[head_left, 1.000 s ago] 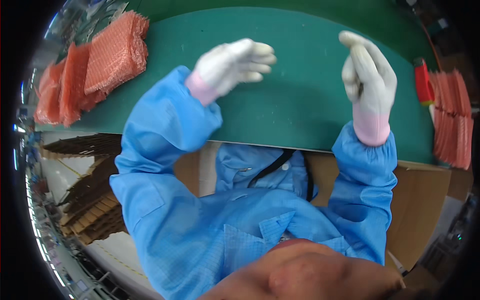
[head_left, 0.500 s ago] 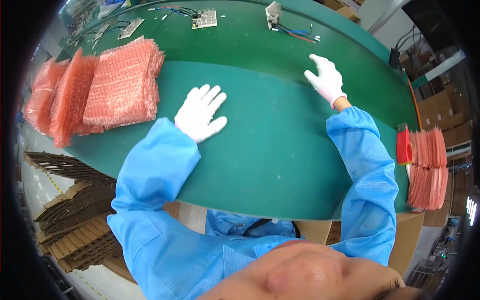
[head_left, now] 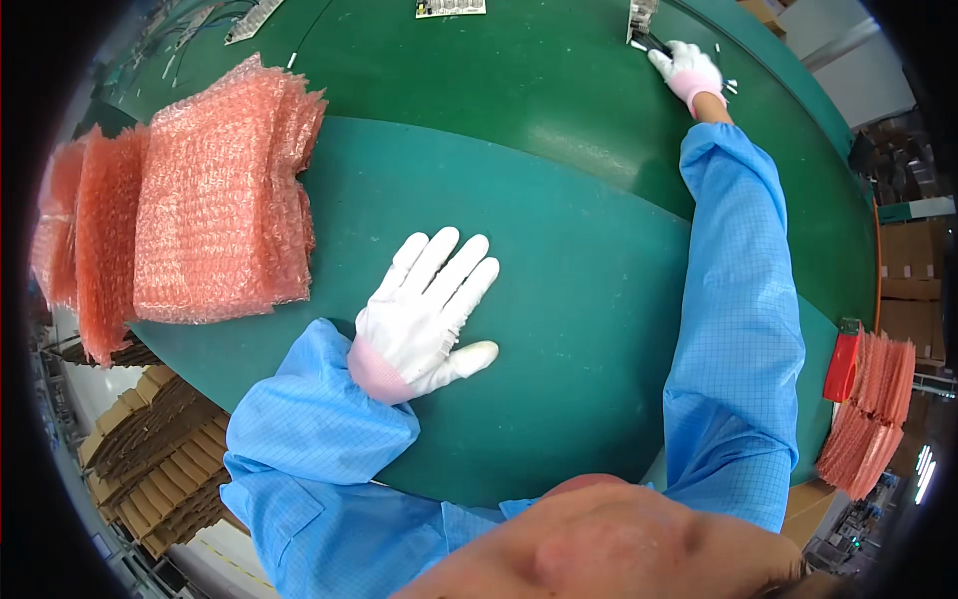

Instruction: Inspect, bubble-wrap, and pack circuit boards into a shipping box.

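My left hand (head_left: 419, 314), in a white glove with a pink cuff, lies flat on the green table mat (head_left: 559, 329) with its fingers spread and nothing in it. My right hand (head_left: 691, 72) is stretched out to the far right, gloved the same way. Its fingers close around the dark wires (head_left: 653, 42) that come off a small circuit board (head_left: 642, 14) standing at the far edge of the view. The hand covers most of the wires, and their white plug ends (head_left: 731, 87) show beyond it.
Stacked pink bubble-wrap bags (head_left: 210, 200) sit at the left. On the right edge lie more pink bags (head_left: 870, 414) beside a red-handled tool (head_left: 843, 364). Other circuit boards (head_left: 451, 8) lie far back. Cardboard dividers (head_left: 165, 469) are piled below the table at the left.
My right hand has reached farther away and closed on the board's wires. The left hand stays flat on the mat. My view has shifted, so the table's contents sit differently in it.
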Demonstrator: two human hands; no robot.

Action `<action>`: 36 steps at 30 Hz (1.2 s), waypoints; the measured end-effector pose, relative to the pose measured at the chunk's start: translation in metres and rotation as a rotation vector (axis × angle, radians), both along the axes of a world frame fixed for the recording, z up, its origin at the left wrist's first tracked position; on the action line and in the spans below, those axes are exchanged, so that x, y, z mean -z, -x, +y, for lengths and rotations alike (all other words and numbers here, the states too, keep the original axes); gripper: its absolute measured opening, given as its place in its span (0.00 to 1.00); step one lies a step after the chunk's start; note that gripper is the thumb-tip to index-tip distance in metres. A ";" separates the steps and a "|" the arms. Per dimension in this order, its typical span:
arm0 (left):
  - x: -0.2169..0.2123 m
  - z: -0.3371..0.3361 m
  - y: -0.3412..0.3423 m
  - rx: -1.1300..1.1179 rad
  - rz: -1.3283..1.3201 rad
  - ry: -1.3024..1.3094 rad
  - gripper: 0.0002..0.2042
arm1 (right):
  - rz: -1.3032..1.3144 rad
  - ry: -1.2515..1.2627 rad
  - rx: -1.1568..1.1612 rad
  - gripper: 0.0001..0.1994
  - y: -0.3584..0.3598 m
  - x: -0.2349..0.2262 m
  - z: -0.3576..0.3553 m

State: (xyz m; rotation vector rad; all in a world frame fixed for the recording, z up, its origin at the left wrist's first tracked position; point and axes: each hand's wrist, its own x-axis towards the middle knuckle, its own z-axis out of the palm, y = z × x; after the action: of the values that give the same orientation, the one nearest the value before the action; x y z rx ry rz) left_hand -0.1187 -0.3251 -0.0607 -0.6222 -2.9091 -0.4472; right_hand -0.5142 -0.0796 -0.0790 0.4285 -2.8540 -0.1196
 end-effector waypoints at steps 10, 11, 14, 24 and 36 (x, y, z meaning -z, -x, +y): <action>0.002 0.002 -0.001 0.083 0.045 0.038 0.32 | -0.109 -0.039 -0.009 0.16 -0.087 -0.037 0.079; 0.002 0.000 -0.005 0.093 0.022 0.031 0.32 | -0.078 0.009 -0.071 0.14 -0.114 -0.045 0.088; 0.005 -0.006 -0.007 0.074 -0.103 -0.238 0.32 | 0.083 0.044 -0.168 0.09 -0.194 -0.071 0.116; -0.050 0.135 -0.055 0.878 -1.420 -2.032 0.40 | 0.348 -0.212 -0.788 0.20 -0.443 -0.141 0.119; -0.063 0.135 -0.101 0.732 -1.257 -1.846 0.35 | -0.725 0.670 -0.674 0.14 -0.485 -0.124 0.122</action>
State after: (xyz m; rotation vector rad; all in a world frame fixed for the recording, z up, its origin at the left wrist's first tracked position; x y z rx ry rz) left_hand -0.0180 -0.1901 0.0021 -0.9633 -0.9733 -3.5904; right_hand -0.0288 0.0424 0.0452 1.4391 -2.8986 1.2925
